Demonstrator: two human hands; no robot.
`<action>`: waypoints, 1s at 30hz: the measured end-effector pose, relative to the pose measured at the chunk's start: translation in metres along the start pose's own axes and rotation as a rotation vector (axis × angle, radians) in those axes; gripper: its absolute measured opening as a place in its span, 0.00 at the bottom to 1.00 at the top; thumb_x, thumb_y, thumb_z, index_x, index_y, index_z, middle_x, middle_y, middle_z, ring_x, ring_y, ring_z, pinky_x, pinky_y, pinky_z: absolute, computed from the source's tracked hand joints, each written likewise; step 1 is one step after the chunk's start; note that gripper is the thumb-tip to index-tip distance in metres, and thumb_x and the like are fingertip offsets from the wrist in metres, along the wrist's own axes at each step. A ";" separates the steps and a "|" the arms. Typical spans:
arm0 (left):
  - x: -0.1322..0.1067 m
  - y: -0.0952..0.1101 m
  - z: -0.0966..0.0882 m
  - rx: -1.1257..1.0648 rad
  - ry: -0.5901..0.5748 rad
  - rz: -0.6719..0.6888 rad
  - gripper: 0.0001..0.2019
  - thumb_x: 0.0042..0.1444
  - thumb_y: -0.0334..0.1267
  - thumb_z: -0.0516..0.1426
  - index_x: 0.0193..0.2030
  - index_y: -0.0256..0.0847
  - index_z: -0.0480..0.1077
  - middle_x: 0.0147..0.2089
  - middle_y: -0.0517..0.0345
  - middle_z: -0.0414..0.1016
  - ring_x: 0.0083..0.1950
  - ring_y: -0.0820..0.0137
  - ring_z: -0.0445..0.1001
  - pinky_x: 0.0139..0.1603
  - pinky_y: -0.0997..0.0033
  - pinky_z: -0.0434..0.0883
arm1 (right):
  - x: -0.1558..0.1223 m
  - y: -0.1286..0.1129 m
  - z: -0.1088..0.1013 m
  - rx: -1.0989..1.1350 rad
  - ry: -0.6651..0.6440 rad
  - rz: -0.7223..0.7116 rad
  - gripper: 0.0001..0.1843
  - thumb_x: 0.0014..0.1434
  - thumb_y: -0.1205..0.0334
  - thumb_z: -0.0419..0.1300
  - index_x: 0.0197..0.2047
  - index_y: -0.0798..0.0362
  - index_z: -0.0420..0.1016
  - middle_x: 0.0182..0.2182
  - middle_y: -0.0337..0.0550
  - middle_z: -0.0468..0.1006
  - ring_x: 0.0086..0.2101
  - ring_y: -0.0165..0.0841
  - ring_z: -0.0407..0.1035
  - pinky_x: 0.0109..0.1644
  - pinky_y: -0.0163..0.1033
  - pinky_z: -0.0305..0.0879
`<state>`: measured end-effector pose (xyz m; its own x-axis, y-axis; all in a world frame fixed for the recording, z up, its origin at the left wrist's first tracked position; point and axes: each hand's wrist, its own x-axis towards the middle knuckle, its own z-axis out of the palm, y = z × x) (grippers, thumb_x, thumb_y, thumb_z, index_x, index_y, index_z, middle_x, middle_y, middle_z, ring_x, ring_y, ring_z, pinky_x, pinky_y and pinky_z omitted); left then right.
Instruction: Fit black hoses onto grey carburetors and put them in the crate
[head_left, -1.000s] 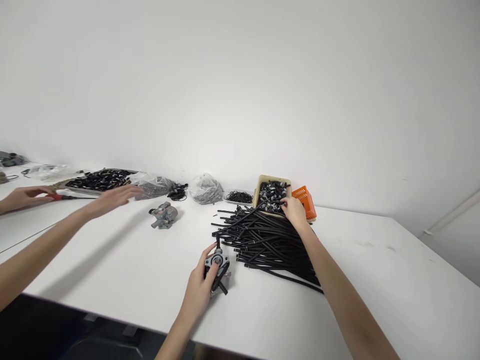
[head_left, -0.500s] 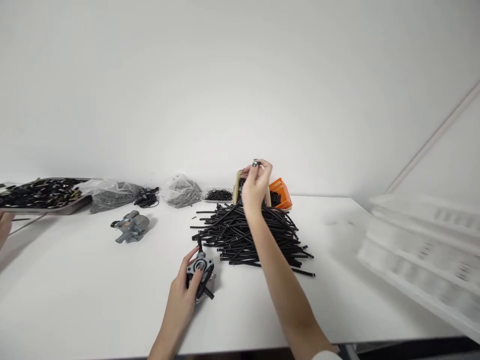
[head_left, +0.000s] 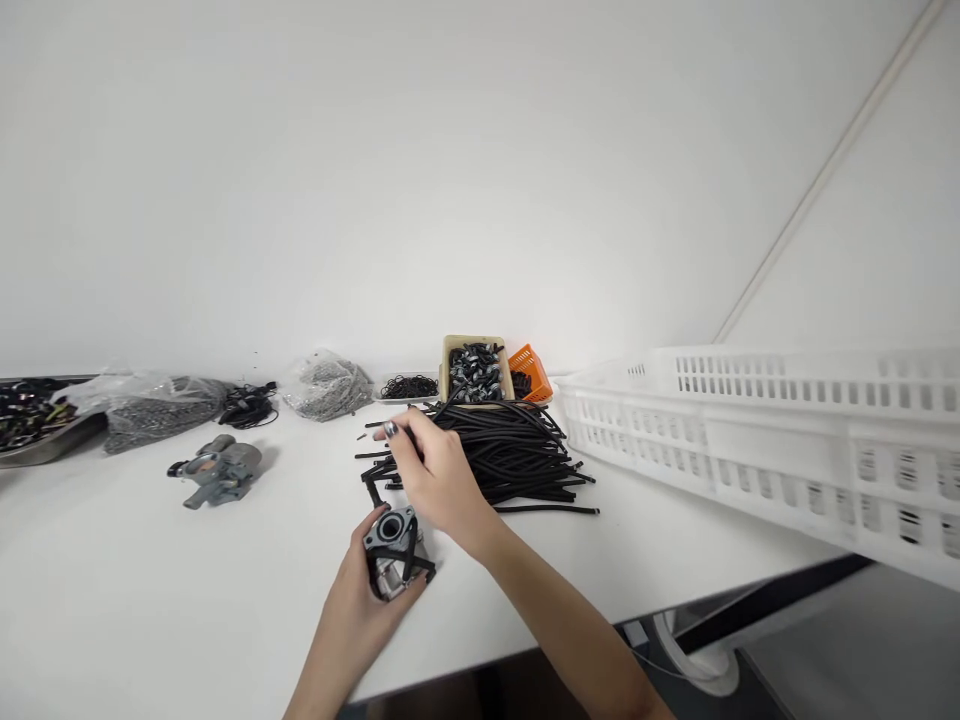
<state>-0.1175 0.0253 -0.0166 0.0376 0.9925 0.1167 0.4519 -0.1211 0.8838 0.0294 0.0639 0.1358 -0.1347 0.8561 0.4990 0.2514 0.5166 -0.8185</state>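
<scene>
My left hand [head_left: 360, 600] grips a grey metal carburetor [head_left: 394, 553] with short black hoses on it, resting it on the white table [head_left: 150, 590] near the front edge. My right hand [head_left: 439, 480] hovers just above and behind it, fingers pinched on a small metal clip [head_left: 390, 429]. Right behind my right hand lies a pile of black rubber hoses [head_left: 510, 455]. A beige box of metal clips [head_left: 475, 369] stands at the back of the pile.
A second carburetor [head_left: 217, 468] lies at the left. Bags of small parts [head_left: 327, 385], a metal tray [head_left: 37, 420], black rings [head_left: 409, 386] and an orange basket [head_left: 529, 371] line the wall. A large white slotted crate [head_left: 780, 440] sits at the right.
My right hand came down from above the clip box to just over the carburetor, carrying a small clip. The view swung right, bringing the white crate in; the other person's arms left view.
</scene>
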 end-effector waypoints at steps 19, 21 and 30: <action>-0.019 -0.007 0.032 0.217 0.164 0.148 0.41 0.49 0.35 0.57 0.73 0.43 0.53 0.62 0.44 0.72 0.61 0.49 0.70 0.59 0.50 0.72 | -0.135 0.091 0.011 -0.406 -0.020 0.242 0.34 0.49 0.61 0.68 0.61 0.46 0.72 0.48 0.46 0.84 0.40 0.45 0.80 0.44 0.45 0.77; -0.020 -0.004 0.036 0.244 0.167 0.179 0.42 0.48 0.31 0.55 0.73 0.43 0.53 0.66 0.45 0.68 0.62 0.49 0.69 0.60 0.50 0.71 | -0.137 0.095 0.010 -0.434 -0.018 0.248 0.33 0.51 0.60 0.67 0.61 0.46 0.72 0.50 0.47 0.83 0.43 0.46 0.80 0.45 0.46 0.78; -0.031 0.008 0.017 0.055 0.022 0.114 0.48 0.52 0.43 0.64 0.76 0.43 0.46 0.69 0.39 0.64 0.70 0.48 0.65 0.67 0.51 0.68 | -0.137 0.092 0.006 -0.343 0.004 0.316 0.33 0.53 0.58 0.64 0.63 0.48 0.71 0.57 0.48 0.80 0.52 0.47 0.77 0.54 0.50 0.76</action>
<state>-0.1003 -0.0063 -0.0208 0.0720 0.9715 0.2257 0.4944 -0.2313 0.8379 0.0652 -0.0053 -0.0097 0.0031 0.9702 0.2423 0.5816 0.1954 -0.7897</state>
